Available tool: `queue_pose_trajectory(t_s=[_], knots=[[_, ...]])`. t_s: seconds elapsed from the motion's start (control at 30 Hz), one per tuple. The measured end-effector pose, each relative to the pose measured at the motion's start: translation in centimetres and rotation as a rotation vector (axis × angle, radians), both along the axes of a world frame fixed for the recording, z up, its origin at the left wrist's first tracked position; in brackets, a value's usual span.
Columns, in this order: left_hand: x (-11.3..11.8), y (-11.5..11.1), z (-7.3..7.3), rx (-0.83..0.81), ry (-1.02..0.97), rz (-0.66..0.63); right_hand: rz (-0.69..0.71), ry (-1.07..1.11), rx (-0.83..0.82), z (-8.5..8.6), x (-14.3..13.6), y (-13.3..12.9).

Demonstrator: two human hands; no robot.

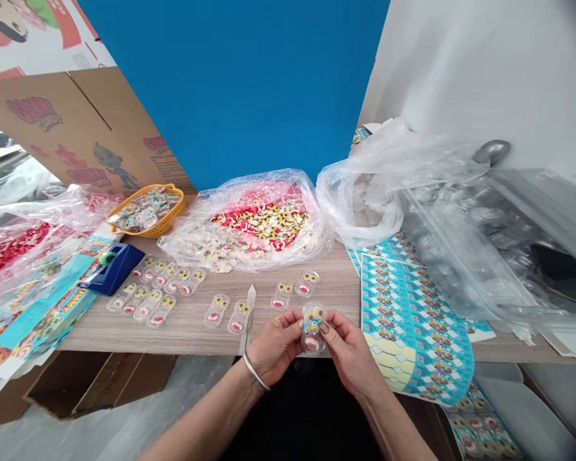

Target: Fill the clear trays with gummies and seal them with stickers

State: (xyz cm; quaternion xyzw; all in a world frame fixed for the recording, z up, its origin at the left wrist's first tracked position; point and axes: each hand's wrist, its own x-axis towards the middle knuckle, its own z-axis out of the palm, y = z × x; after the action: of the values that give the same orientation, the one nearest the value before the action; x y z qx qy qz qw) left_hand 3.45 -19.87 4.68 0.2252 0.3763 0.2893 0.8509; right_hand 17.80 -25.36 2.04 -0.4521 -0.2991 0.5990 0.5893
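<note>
A small clear plastic pack [312,344] with yellow eyes, red-and-white lips and a blue label across its middle is held upright at the table's front edge. My left hand [277,346] pinches its left side, and my right hand [349,349] grips its right side with the thumb on the label. Just behind lie two unlabelled packs [281,295]. Two more [240,317] rest left of my hands, beside a thin pointed strip [251,307]. Sheets of blue labels [388,294], partly peeled to yellow backing, lie right of my right hand.
Several filled packs [148,305] stand in rows near a blue tape dispenser [112,269]. Behind are an orange basket [173,214] of labelled packs and an open bag [269,224] of candies. A large plastic bag [461,243] fills the right; a cardboard box [77,128] stands left.
</note>
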Motion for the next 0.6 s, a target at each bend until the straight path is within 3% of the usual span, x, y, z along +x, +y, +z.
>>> queue_pose_trajectory(t_s=[0.27, 0.4, 0.5, 0.6], knots=[[-0.2, 0.2, -1.0, 0.030, -0.015, 0.069, -0.120, -0.108, -0.060, 0.2, -1.3, 0.1], [-0.2, -1.0, -1.4, 0.094, 0.013, 0.121, -0.173, -0.172, -0.129, -0.1, -2.1, 0.7], [-0.6, -1.7, -1.9, 0.166, 0.141, 0.162, -0.091, -0.256, -0.151, -0.4, -2.7, 1.3], [-2.8, 1.3, -2.2, 0.223, 0.305, 0.219, 0.025, -0.315, -0.164, -0.8, -2.8, 1.9]])
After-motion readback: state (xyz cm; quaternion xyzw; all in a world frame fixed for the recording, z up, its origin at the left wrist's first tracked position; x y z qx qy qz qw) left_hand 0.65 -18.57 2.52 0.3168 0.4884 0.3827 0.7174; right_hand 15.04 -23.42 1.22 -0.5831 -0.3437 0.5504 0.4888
